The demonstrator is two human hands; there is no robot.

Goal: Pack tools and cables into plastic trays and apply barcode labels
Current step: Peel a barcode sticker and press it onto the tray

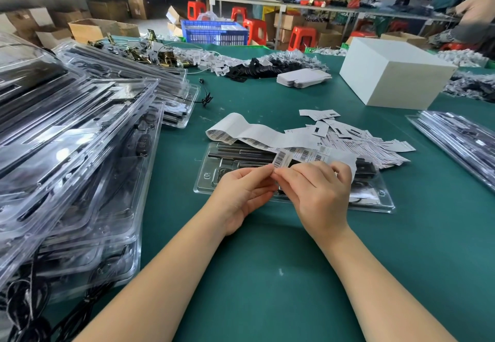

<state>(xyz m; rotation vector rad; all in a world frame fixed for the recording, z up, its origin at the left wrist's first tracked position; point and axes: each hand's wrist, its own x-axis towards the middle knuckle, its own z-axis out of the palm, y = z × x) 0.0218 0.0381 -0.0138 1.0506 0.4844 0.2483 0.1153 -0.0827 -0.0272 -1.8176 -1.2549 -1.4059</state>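
A clear plastic tray [211, 173] holding black tools lies on the green table in front of me. A long strip of barcode labels [257, 134] curls across its far side. My left hand [241, 194] and my right hand [318, 194] meet above the tray. Their fingertips pinch one barcode label [281, 159] at the strip's near end. Both hands hide the tray's middle.
Tall stacks of packed clear trays [75, 154] fill the left side. A pile of small printed cards [361, 143] lies right of the strip. A white box [393, 74] stands at the back right, more trays [460, 140] at the right edge. A person's hand [476, 7] shows top right.
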